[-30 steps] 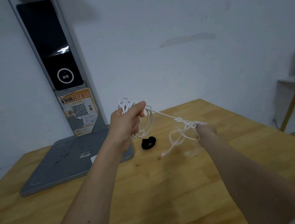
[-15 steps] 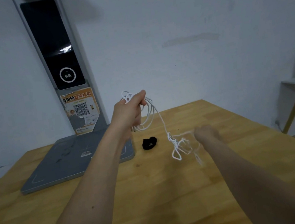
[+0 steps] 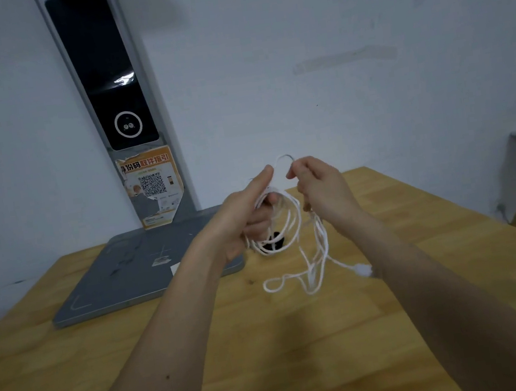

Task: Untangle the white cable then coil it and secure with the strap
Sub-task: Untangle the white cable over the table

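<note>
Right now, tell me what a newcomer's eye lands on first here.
Two bare hands held up at centre: the left hand grips loops of thin white cable, the right hand pinches a strand beside it. Behind them, a tall grey stand with a black panel rises from the light wooden table.

Wooden surface and what lies on it.
The light wooden surface [image 3: 303,338] reaches back to a white wall. At its far left lies the flat grey base plate [image 3: 135,275] of an upright stand, the plate's rear edge against the wall. A small black strap [image 3: 275,242] lies on the wood just right of the plate's near corner, partly hidden. Whether the hanging white cable [image 3: 298,280] touches the wood cannot be told.
</note>
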